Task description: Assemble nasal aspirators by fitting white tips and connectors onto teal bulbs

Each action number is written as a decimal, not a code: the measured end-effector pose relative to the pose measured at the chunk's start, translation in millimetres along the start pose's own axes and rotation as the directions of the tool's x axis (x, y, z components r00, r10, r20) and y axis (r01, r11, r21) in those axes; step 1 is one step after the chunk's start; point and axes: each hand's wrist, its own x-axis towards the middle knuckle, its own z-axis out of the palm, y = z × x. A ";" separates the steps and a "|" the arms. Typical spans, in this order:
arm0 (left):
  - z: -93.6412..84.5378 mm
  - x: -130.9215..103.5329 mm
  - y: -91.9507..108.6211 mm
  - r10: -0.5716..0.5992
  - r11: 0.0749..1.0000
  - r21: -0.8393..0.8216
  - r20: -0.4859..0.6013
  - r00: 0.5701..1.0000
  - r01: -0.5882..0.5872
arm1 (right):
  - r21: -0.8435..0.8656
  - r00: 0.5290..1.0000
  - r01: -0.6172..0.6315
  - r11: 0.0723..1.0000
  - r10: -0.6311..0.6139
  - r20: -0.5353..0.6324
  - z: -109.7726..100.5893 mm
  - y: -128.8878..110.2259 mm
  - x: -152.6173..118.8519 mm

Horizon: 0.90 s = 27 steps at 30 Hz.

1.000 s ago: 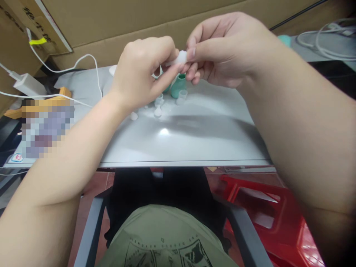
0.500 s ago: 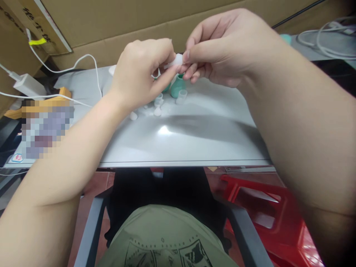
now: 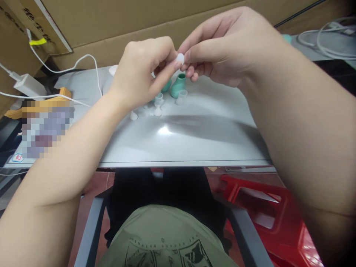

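Observation:
Pinched between the fingertips of both hands is a small white rounded plastic piece, raised above the table. My left hand closes thumb and fingers on its left side. My right hand grips it from the right with thumb and forefinger, the other fingers curled. Below the hands a green bottle with an open neck stands upright; a second green bottle is partly covered by my left hand. Near them lie a clear cap, another clear cap and small white pointed pieces.
The grey table ends in front of my lap. To the left are white cables, a white plug adapter and a wooden piece. Cardboard walls the back. A red stool stands below right, and coiled cables lie far right.
The white piece has turned in my fingers, showing a rounder end. My right fingers have shifted slightly left around it, and more of the green bottle's neck shows.

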 end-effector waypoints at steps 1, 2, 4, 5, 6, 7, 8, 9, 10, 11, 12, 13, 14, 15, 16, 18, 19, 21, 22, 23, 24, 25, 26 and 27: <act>0.1 -0.1 -0.5 -0.010 1.000 -0.002 0.007 1.000 0.010 | -0.011 1.000 0.000 1.000 0.000 0.000 -1.2 0.2 -0.3; 0.2 -0.2 -1.0 -0.015 1.000 -0.005 0.012 1.000 0.015 | -0.023 1.000 -0.001 1.000 0.001 0.002 -2.5 0.1 -0.5; 0.6 -0.7 -2.6 0.017 1.000 -0.013 0.027 0.999 -0.017 | -0.040 1.000 -0.004 0.999 0.005 0.016 -5.3 -1.2 -1.0; 1.1 -0.9 -3.7 0.049 0.999 -0.015 0.039 0.998 -0.049 | -0.044 1.000 -0.008 0.999 0.009 0.024 -6.7 -2.3 -1.2; 1.6 -1.2 -5.0 0.078 0.997 -0.013 0.060 0.995 -0.077 | -0.047 0.999 -0.012 0.999 0.014 0.034 -8.3 -3.6 -1.2; 2.3 -1.4 -6.3 0.101 0.995 -0.011 0.090 0.991 -0.100 | -0.055 0.998 -0.019 0.998 0.022 0.054 -10.0 -4.9 -1.2; 2.8 -1.4 -7.4 0.114 0.993 -0.012 0.127 0.985 -0.114 | -0.072 0.996 -0.027 0.997 0.033 0.081 -11.9 -5.8 -0.9; 3.3 -1.4 -8.2 0.119 0.993 -0.016 0.168 0.979 -0.118 | -0.102 0.991 -0.036 0.994 0.049 0.121 -13.9 -6.4 -0.5; 3.4 -1.4 -8.5 0.116 0.993 -0.018 0.209 0.971 -0.114 | -0.143 0.983 -0.042 0.989 0.066 0.170 -16.1 -6.4 0.1; 3.3 -1.2 -8.4 0.116 0.993 -0.019 0.241 0.964 -0.115 | -0.193 0.971 -0.042 0.980 0.086 0.224 -18.3 -5.8 0.8; 2.9 -1.0 -7.8 0.121 0.992 -0.017 0.269 0.956 -0.121 | -0.246 0.955 -0.042 0.968 0.111 0.274 -20.4 -4.8 1.6; 2.2 -0.8 -7.0 0.129 0.991 -0.011 0.294 0.947 -0.131 | -0.295 0.940 -0.040 0.955 0.137 0.313 -22.3 -3.4 2.5; 1.3 -0.5 -5.8 0.131 0.991 -0.004 0.320 0.938 -0.137 | -0.338 0.927 -0.034 0.941 0.156 0.342 -23.8 -1.9 3.4; 0.4 -0.3 -4.6 0.129 0.990 0.002 0.349 0.928 -0.138 | -0.373 0.916 -0.029 0.927 0.174 0.361 -24.8 -0.5 4.2; -0.3 -0.1 -3.2 0.124 0.991 0.003 0.378 0.918 -0.136 | -0.405 0.907 -0.025 0.914 0.191 0.375 -25.4 0.7 5.1; -1.2 0.2 -0.6 0.119 0.992 -0.013 0.428 0.896 -0.126 | -0.474 0.890 -0.021 0.880 0.233 0.393 -25.2 2.1 6.5; -1.3 0.3 0.7 0.125 0.992 -0.027 0.440 0.889 -0.126 | -0.513 0.883 -0.019 0.858 0.255 0.395 -24.7 2.4 7.1; -1.0 0.6 3.4 0.132 0.991 -0.044 0.449 0.884 -0.126 | -0.587 0.867 -0.017 0.809 0.304 0.394 -23.4 2.6 8.1; -0.7 0.9 4.7 0.132 0.991 -0.042 0.455 0.880 -0.126 | -0.610 0.861 -0.009 0.792 0.317 0.399 -22.9 2.6 8.4; -0.4 1.3 6.1 0.128 0.991 -0.033 0.462 0.878 -0.128 | -0.623 0.854 0.001 0.782 0.323 0.408 -22.5 2.6 8.5; -0.1 1.8 7.3 0.124 0.991 -0.019 0.470 0.874 -0.131 | -0.628 0.848 0.013 0.778 0.325 0.420 -22.3 2.5 8.5; 0.1 2.5 8.3 0.122 0.991 -0.004 0.481 0.868 -0.137 | -0.630 0.843 0.025 0.776 0.323 0.431 -22.3 2.5 8.3; 0.3 3.2 9.0 0.121 0.990 0.008 0.492 0.862 -0.143 | -0.630 0.840 0.038 0.775 0.317 0.440 -22.4 2.5 8.1; 0.6 3.8 9.4 0.120 0.989 0.018 0.500 0.858 -0.149 | -0.635 0.842 0.049 0.771 0.310 0.442 -22.6 2.6 7.9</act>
